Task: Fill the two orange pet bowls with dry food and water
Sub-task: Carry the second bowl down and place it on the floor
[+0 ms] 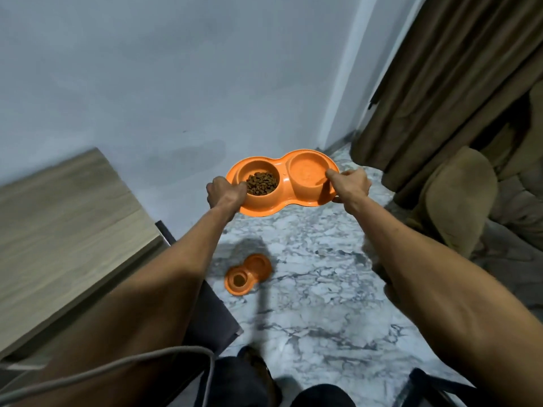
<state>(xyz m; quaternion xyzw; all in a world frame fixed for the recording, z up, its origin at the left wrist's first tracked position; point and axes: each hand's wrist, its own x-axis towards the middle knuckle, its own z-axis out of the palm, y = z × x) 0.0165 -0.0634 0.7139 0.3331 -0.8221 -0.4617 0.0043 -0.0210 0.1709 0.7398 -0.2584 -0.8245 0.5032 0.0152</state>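
Spanning both hands, the orange double bowl [282, 183] hangs between left grip [226, 193] and right grip [349, 183], each clasping an end.

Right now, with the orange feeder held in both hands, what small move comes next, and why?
Probably lower the orange feeder, kept level, to the floor beside the second feeder. The left hand and right hand grip its ends; its left cup holds kibble, its right cup seems to hold water.

Dry food [261, 183] sits in one feeder's [282, 171] left bowl [260, 198]; another feeder [249, 274] lies on the floor [323, 289].
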